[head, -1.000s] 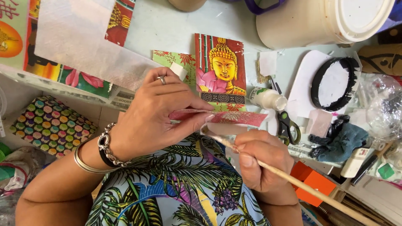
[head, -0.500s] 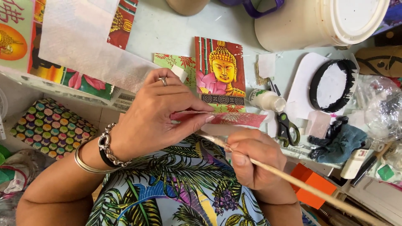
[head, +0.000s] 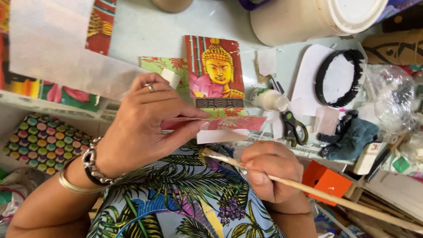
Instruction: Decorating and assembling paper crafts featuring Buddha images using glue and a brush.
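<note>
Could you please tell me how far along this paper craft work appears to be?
Done: a Buddha picture lies flat on the table with a dark patterned strip along its bottom edge. In hand: the left hand pinches a pink paper strip while the right hand holds a brush under it. Left: the strip is not yet laid down.

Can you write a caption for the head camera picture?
Left hand pinches a pink paper strip; right hand holds a paintbrush.

Seen from above, the left hand (head: 145,128) pinches a strip of red patterned paper (head: 233,122) while the right hand (head: 271,174) grips a long wooden paintbrush (head: 317,191) just below it, near black-handled scissors (head: 293,128) and a small glue bottle (head: 269,99) on the cluttered pale surface (head: 145,31).
</note>
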